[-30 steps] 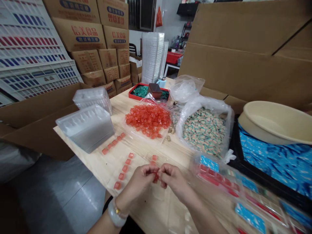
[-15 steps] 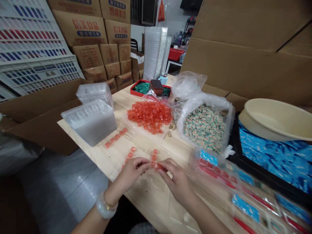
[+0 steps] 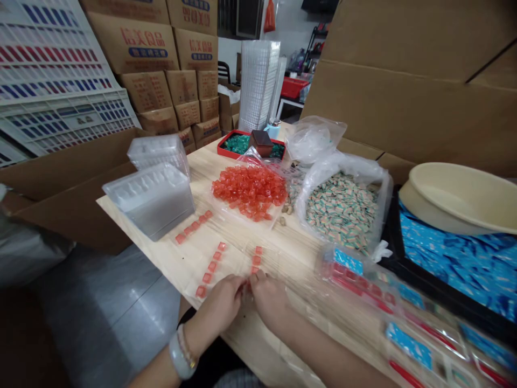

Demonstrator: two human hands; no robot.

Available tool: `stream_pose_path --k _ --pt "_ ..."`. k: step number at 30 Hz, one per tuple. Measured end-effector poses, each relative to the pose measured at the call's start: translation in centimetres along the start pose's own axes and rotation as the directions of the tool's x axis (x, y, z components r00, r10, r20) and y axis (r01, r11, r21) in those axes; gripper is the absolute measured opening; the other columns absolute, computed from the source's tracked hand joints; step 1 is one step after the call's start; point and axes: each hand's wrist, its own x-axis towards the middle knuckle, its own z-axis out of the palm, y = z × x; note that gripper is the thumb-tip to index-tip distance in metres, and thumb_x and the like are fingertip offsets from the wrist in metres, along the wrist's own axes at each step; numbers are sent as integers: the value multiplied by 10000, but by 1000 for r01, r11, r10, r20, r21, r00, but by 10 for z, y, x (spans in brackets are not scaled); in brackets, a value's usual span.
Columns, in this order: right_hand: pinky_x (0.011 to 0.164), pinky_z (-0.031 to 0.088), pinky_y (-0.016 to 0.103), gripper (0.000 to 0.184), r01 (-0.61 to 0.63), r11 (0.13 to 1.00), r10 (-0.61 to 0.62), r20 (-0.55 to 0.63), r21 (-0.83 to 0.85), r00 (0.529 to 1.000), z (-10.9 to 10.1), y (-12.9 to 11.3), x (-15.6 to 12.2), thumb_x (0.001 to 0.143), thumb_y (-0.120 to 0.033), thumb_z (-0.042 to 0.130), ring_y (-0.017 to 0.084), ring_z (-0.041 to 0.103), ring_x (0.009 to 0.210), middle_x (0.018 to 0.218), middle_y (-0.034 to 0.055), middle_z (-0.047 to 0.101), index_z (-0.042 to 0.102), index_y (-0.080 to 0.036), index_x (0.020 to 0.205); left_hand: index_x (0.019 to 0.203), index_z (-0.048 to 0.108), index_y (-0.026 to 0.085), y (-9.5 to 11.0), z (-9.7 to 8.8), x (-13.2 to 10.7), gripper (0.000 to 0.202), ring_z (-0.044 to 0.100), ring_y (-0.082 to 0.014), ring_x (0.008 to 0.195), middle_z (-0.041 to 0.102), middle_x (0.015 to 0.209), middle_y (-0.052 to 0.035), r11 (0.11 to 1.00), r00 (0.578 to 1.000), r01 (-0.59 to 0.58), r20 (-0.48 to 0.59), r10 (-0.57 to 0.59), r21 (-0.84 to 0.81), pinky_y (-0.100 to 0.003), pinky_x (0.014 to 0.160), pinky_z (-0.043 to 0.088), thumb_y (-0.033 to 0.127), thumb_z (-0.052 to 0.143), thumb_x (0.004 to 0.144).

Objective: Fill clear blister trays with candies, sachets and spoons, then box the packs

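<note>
My left hand [image 3: 224, 303] and my right hand [image 3: 270, 299] meet low over the table, fingers pinched together. A bit of a red translucent cube shows at the right fingertips; what the left fingers hold is hidden. Just beyond the fingertips lies a short row of red cubes [image 3: 256, 260]. To the left, a slanting row of several red cubes [image 3: 212, 267] lies beside my left hand. Another such row [image 3: 194, 227] is farther off, near the table's left edge. The large pile of red cubes [image 3: 250, 191] rests on clear plastic beyond.
Clear plastic trays [image 3: 155, 207] stand stacked at the left edge. An open bag of small wrapped packets [image 3: 341, 213] is at right. Clear packs with blue cards [image 3: 348, 262] lie right of my hand. A cream basin [image 3: 464, 196] sits on blue packets [image 3: 456, 264]. Green pieces fill a red tray [image 3: 230, 153].
My right hand has moved left and its fingers have drawn in against my left hand's. My left hand has shifted lower, uncovering the near end of the middle row of red cubes.
</note>
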Motion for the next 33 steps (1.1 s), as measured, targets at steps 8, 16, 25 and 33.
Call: stream_pose_path --k 8,16,25,33 --pt "612 423 241 246 -62 888 83 -27 455 996 4 14 -13 671 -61 468 164 571 723 814 59 591 483 -161 896 727 625 169 8 -41 117 166 554 -165 744 625 754 -57 978 952 54 -307 11 201 -249 689 388 169 459 718" --pt "585 402 237 156 30 845 116 -239 534 964 -27 53 28 792 -196 406 136 531 637 715 27 560 523 -171 891 844 611 160 -31 -66 171 216 548 -203 850 612 873 -104 927 864 277 -487 -126 252 -286 737 383 178 414 758" --pt "750 339 359 214 -77 987 124 -350 144 929 -36 40 185 781 -151 399 232 464 887 907 122 552 565 -139 916 868 571 148 -48 -67 180 189 543 -204 844 573 893 -109 939 897 241 -426 -120 243 -310 748 378 140 453 720" --pt "777 353 331 272 23 978 53 -354 209 934 -36 43 178 731 -126 459 200 470 910 945 72 554 552 -189 979 676 567 125 -45 -76 180 109 522 -169 727 560 736 -61 993 945 115 -309 -107 7 -276 681 383 204 492 679"
